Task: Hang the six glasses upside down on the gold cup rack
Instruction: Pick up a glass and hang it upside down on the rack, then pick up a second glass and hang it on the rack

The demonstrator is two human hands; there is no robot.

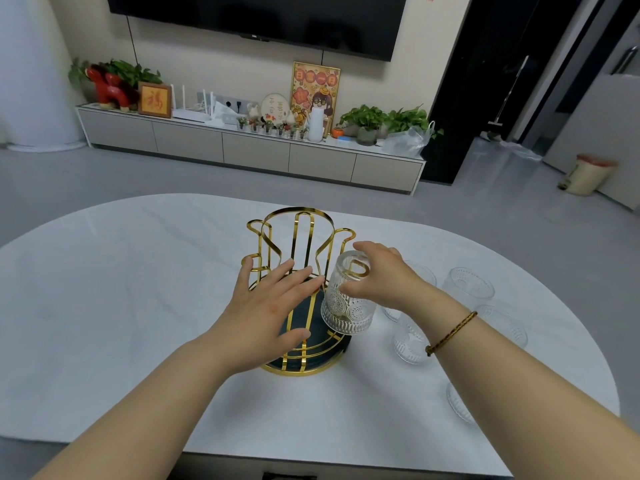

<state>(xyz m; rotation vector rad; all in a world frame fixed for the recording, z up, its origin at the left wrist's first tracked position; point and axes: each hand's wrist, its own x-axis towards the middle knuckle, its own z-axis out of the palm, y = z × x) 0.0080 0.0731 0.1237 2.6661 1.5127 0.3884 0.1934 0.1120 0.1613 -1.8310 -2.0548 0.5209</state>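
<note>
The gold cup rack stands on a dark round base at the middle of the white table. One embossed clear glass sits upside down over a gold prong on the rack's right side, tilted slightly. My right hand grips its upturned bottom. My left hand hovers flat with fingers spread over the rack's near left side, holding nothing. Several more glasses stand on the table to the right, one at the back and one nearer, partly hidden by my right forearm.
The white oval table has bare surface to the left of the rack. Another glass stands near the table's right front edge. Beyond the table are grey floor, a low TV cabinet with plants and ornaments, and a wall-mounted screen.
</note>
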